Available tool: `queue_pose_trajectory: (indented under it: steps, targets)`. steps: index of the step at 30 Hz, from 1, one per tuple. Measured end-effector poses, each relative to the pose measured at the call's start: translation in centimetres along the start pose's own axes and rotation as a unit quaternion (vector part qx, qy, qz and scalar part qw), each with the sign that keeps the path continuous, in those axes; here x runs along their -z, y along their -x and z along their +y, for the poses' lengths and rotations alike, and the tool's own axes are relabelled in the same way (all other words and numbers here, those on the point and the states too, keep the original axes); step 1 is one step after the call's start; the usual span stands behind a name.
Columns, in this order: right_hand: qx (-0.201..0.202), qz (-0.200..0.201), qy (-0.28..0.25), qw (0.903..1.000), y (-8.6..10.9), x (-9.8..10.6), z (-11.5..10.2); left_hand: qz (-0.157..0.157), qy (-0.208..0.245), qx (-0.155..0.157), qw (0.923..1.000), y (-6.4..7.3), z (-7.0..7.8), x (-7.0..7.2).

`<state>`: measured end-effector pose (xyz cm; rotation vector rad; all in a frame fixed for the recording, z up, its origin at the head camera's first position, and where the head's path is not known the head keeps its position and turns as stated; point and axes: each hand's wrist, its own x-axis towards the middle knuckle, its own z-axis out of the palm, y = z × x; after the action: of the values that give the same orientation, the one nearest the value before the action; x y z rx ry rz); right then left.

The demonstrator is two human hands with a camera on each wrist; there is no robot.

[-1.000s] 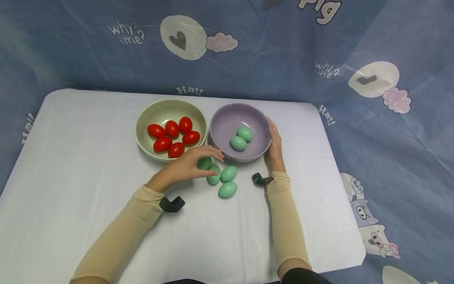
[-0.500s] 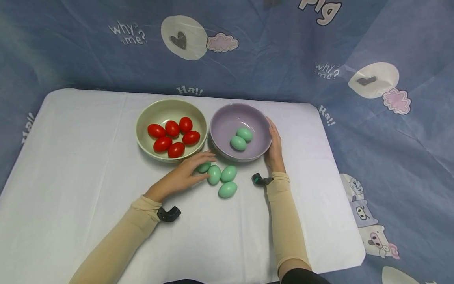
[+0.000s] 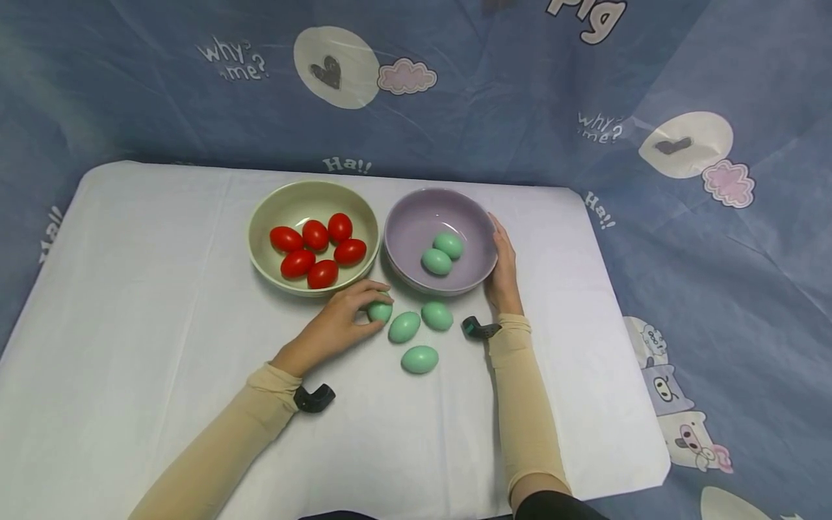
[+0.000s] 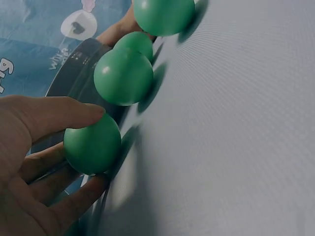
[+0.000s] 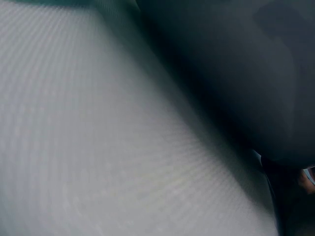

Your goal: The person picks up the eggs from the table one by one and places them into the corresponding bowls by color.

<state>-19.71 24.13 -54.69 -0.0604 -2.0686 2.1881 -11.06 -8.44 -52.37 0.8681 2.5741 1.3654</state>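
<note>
My left hand (image 3: 338, 323) pinches a green egg (image 3: 380, 311) between thumb and fingers, just in front of the pale green bowl. In the left wrist view the thumb lies over this egg (image 4: 92, 145) and the fingers reach under it. Three more green eggs lie loose to its right, the nearest egg (image 3: 404, 327) close by. Against the right side of the purple bowl (image 3: 412, 227) rests my right hand (image 3: 504, 273), its fingers along the outer wall. Two green eggs (image 3: 437, 261) sit in that bowl. The right wrist view shows mostly the bowl's dark wall (image 5: 236, 64).
The pale green bowl (image 3: 273, 213) stands left of the purple one and contains several red eggs (image 3: 297, 264). Both bowls are on a white-covered table (image 3: 143, 289). A blue printed cloth (image 3: 494, 108) hangs behind the table and shows along its right side.
My left hand drew back slightly left, then closed its fingers on the nearest egg. The loose green eggs have shifted right and spread apart. My right hand stays at the purple bowl.
</note>
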Motion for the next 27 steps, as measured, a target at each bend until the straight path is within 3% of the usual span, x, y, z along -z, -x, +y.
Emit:
queue_pose_trajectory:
  steps: [27]
  targets:
    - [0.003, -0.001, 0.006, 1.0, 0.0, 0.0, -0.1, -0.003, 0.054, -0.014, 0.9984, -0.7, 1.6, 1.0]
